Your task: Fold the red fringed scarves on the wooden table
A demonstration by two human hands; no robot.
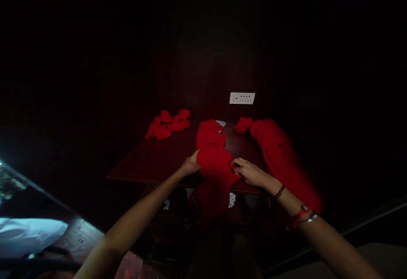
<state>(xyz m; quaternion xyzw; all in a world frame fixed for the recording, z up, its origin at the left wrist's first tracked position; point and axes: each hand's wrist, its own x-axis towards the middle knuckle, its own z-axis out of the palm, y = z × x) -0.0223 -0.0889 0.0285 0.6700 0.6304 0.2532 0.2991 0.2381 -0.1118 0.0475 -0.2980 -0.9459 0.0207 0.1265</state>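
Note:
A piece of red cloth (214, 160) lies across the middle of the dark table (143, 160), its near end hanging over the front edge. My left hand (191, 163) grips the cloth's left edge, thumb on top and the other fingers mostly hidden beneath. At the right edge, my right hand (249, 171) pinches the same cloth between curled fingers. Gathers or wrinkles run across the cloth just above my hands. Bracelets circle my right wrist and forearm.
Crumpled red cloth pieces (167, 124) lie at the table's back left. A long red cloth (286, 164) drapes over the right side, beside a small folded red piece (243, 124). Behind is a wall socket panel (242, 98). The surroundings are very dark.

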